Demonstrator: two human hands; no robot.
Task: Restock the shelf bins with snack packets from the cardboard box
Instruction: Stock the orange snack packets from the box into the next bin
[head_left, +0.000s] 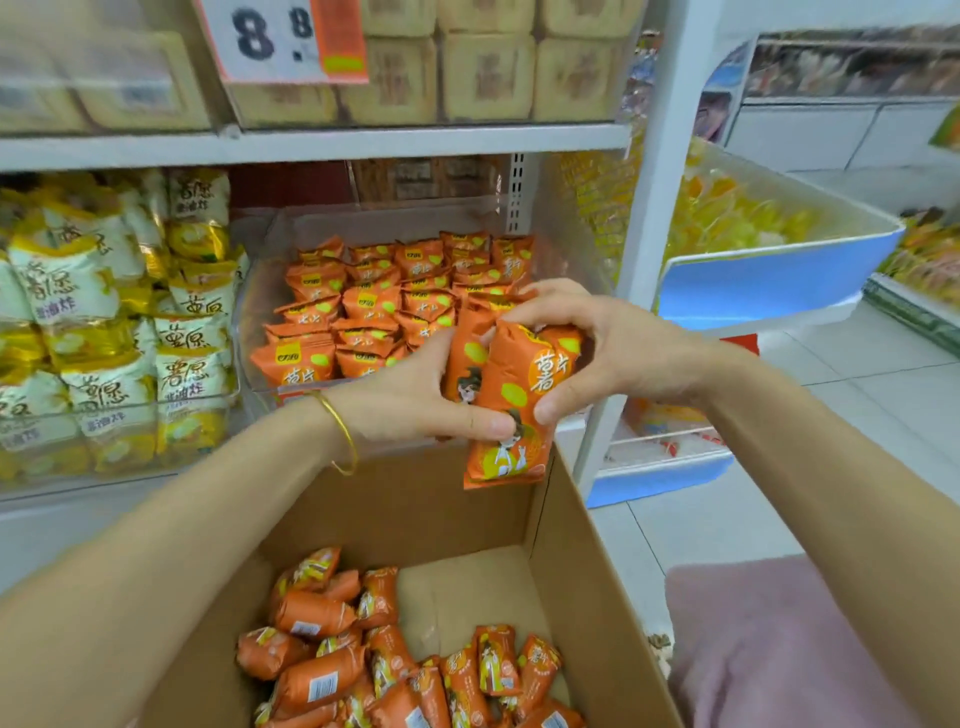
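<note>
Your left hand (415, 395) is curled round a small bunch of orange snack packets (511, 410), thumb pressed on the lower face of the front one and fingers wrapped behind the bunch. Your right hand (613, 353) grips the same bunch from the other side, thumb on the front packet's right edge and fingertips hooked over its top. How many packets are in the bunch is unclear; at least two show. You hold them upright, just in front of the shelf's front edge and above the far wall of the cardboard box (597, 571). Directly behind them, the clear bin (260, 384) on the shelf holds rows of matching packets (363, 306), its right front corner hidden by your hands. More loose packets (332, 649) lie jumbled across the near part of the box floor. A gold bangle (343, 431) circles your left wrist. Yellow-and-white packets (104, 338) fill the neighbouring bin toward the shelf's left end.
</note>
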